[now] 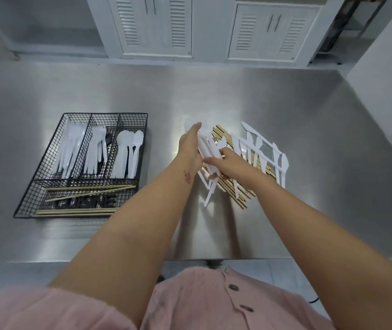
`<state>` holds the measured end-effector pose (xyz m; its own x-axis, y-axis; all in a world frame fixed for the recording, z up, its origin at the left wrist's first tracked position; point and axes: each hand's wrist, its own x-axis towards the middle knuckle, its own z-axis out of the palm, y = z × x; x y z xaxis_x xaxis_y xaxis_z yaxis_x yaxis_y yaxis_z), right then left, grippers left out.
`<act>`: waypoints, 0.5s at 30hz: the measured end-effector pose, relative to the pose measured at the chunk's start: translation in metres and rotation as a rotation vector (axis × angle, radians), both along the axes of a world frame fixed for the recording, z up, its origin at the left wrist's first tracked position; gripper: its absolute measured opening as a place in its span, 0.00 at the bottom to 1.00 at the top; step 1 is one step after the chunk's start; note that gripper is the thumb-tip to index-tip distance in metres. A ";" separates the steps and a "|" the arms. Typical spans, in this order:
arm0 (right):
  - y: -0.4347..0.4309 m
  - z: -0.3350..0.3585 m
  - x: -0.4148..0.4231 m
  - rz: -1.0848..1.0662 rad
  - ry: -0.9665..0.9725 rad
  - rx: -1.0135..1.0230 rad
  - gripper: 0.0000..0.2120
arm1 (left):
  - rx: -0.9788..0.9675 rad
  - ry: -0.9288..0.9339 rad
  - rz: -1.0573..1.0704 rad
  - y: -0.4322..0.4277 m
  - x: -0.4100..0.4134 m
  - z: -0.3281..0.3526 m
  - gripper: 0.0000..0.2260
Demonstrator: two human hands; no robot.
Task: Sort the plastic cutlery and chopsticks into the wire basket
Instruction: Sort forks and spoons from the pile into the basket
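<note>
Left hand [191,144] clasps a bundle of thin white plastic knives [208,145]; right hand [231,164] pinches their handles. Light, slick, brittle: grip mid-handle. Black wire basket [27,207] sits well apart.

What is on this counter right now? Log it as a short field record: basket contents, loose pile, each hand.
basket: black wire basket on the steel counter, three upper compartments plus one long front one
upper compartments: white plastic cutlery in all three; spoons in the right one
front compartment: wooden chopsticks
loose pile: white cutlery over chopsticks, right of the basket
left hand: holds a bundle of white cutlery
right hand: on the same bundle
</note>
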<state>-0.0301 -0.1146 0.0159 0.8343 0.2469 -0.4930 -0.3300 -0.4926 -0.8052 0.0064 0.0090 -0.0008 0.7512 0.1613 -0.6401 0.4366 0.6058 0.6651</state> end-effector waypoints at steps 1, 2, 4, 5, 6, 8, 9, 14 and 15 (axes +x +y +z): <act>0.005 0.001 0.000 0.009 -0.001 0.002 0.20 | -0.031 -0.006 -0.009 0.006 -0.004 0.004 0.32; 0.010 0.002 0.000 0.026 -0.011 -0.006 0.19 | -0.061 -0.009 -0.016 0.011 -0.010 0.010 0.30; 0.023 0.007 -0.002 0.085 -0.046 -0.027 0.16 | -0.079 -0.025 -0.021 0.023 -0.018 0.017 0.26; 0.029 0.009 -0.004 0.108 -0.060 -0.024 0.14 | -0.095 -0.031 -0.023 0.030 -0.021 0.018 0.26; 0.037 0.011 -0.005 0.122 -0.072 -0.013 0.11 | -0.101 -0.037 -0.038 0.036 -0.024 0.020 0.25; 0.052 0.014 -0.008 0.153 -0.097 -0.015 0.04 | -0.109 -0.060 -0.082 0.051 -0.029 0.021 0.23; 0.059 0.014 -0.008 0.174 -0.118 -0.032 0.03 | -0.097 -0.064 -0.093 0.058 -0.031 0.021 0.22; 0.112 0.004 -0.008 0.212 -0.155 -0.034 0.09 | 0.049 -0.064 -0.035 0.113 -0.033 0.009 0.27; 0.126 0.002 -0.009 0.214 -0.160 -0.025 0.10 | 0.087 -0.068 -0.012 0.127 -0.033 0.007 0.28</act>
